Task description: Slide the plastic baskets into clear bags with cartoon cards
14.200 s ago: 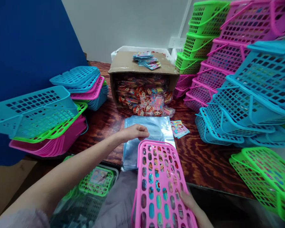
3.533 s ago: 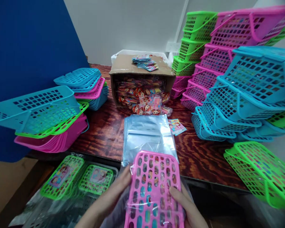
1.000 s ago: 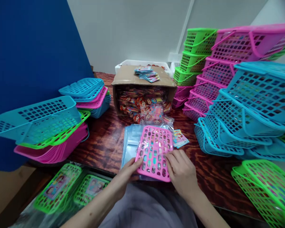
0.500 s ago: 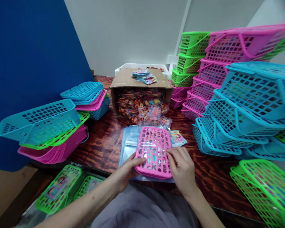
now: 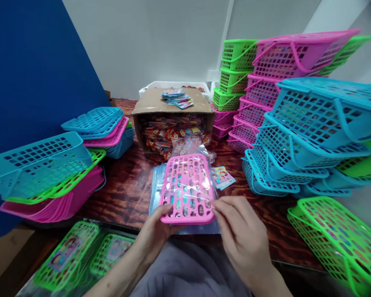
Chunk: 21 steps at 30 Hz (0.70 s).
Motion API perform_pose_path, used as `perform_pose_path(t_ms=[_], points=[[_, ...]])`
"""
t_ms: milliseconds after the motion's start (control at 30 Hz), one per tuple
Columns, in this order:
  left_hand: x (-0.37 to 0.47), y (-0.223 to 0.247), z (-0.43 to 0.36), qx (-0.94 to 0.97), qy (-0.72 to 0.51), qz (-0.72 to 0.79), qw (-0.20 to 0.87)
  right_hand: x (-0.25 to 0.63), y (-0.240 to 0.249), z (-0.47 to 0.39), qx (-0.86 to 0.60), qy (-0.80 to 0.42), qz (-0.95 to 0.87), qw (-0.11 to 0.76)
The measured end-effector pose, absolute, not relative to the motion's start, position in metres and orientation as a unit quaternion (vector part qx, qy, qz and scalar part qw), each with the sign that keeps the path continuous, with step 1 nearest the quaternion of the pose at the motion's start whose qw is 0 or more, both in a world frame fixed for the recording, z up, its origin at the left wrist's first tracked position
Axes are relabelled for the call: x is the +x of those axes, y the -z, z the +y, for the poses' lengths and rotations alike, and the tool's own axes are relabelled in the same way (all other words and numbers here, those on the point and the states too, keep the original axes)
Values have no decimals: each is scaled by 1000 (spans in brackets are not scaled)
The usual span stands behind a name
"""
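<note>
Lower centre of frame: left hand (image 5: 153,231) closed on the near left corner of a pink basket (image 5: 190,181), thumb on top; right hand (image 5: 244,235), grip narrow, pinching clear wrap (image 5: 193,191) at the near right corner; basket lid-up, a rounded rectangle, plastic pierced by rows of oval slots, coloured contents showing through; film glossy, creased; below it, smooth silvery-blue pouches (image 5: 156,187); tabletop (image 5: 123,198) dark red-brown, wavy-grained; printed cards (image 5: 224,177) just right; upper centre, dull cardboard carton (image 5: 148,104) holding shiny packets (image 5: 160,142).

Left hand (image 5: 156,231) gripping, thumb (image 5: 167,209) uppermost; right hand (image 5: 243,235) fingers (image 5: 224,210) bent, pinching; forearms (image 5: 119,268) slanting inward.
</note>
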<state>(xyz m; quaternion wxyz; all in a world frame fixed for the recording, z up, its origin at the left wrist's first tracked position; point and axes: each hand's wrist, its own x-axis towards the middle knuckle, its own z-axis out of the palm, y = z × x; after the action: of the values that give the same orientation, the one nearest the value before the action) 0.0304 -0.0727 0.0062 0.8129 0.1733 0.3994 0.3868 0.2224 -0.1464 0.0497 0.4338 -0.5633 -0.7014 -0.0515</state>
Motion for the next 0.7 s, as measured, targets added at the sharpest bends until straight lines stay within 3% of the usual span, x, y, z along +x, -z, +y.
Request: perform_pose_path(t_ms=[100,267,467,700], points=[[22,-9,-74,164,-405,382,814,224,-32,-152,-599,21,-629,495],[10,-15,-82,149,-407,367,823,214,-2,-143,-623,-46,-589,512],[5,-16,-93,129,-388,349,843,200,-2,-139,-611,4,-598,519],[15,-8,-99,144,-450,373,798,194,13,-156,-615,72,-561,549]])
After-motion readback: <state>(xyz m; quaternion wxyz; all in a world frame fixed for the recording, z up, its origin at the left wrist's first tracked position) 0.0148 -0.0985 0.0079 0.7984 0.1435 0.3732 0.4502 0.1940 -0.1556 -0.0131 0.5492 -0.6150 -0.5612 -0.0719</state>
